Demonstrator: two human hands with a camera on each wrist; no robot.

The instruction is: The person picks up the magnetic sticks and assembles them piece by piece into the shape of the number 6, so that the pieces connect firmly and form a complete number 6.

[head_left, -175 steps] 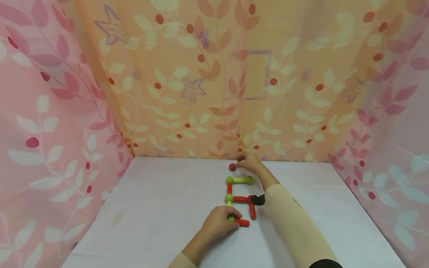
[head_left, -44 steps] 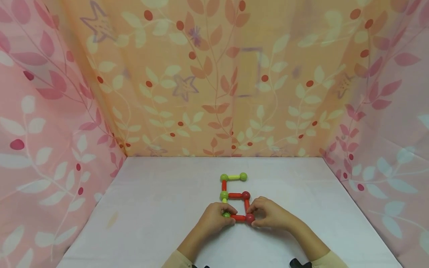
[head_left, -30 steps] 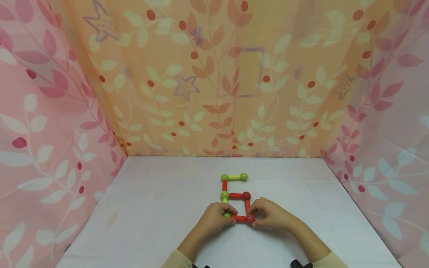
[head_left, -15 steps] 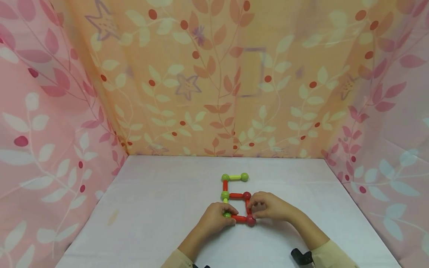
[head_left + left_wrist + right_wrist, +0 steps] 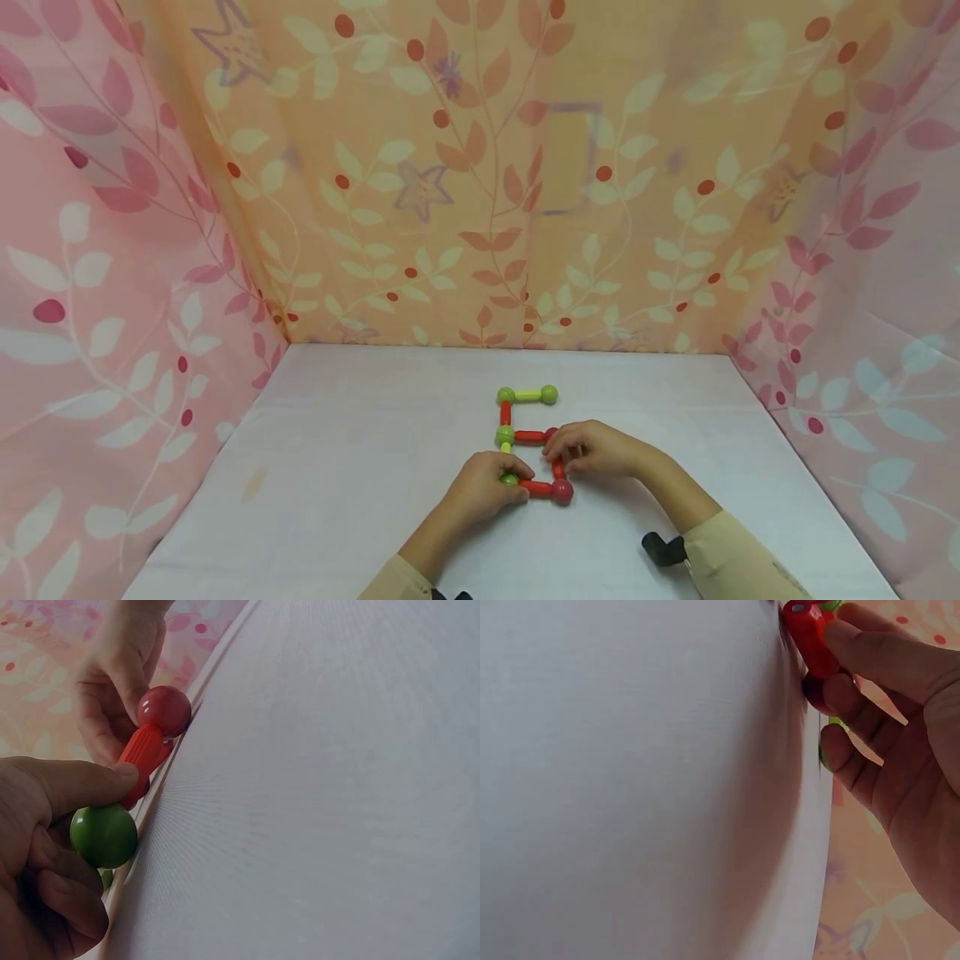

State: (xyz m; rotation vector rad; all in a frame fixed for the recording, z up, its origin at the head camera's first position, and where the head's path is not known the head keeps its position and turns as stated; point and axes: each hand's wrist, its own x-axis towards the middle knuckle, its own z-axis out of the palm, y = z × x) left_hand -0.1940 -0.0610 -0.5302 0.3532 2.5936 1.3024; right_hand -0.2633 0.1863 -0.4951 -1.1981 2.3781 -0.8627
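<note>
A flat figure of toy building rods and balls lies on the white table. My left hand (image 5: 480,492) grips its lower-left green ball (image 5: 103,837), the thumb lying over the joint with the bottom red rod (image 5: 537,489). That rod ends in a red ball (image 5: 562,491) at the lower right. With thumb and fingers my right hand (image 5: 600,448) pinches the upright red rod (image 5: 810,641) on the right side. Its fingertips partly cover the upper red ball (image 5: 552,433). Beyond, a red rod (image 5: 529,437) and a short yellow-green rod (image 5: 527,396) join further green balls (image 5: 506,397).
The white table (image 5: 360,433) runs back to an orange patterned cloth (image 5: 480,250). Pink patterned cloth (image 5: 112,333) hangs along the sides. A black wrist device (image 5: 663,550) is at the right cuff.
From reaching to a loose red ball at the back, my right hand came to the lower-right corner, where a red ball now sits. It then moved up the upright rod; my left hand stays.
</note>
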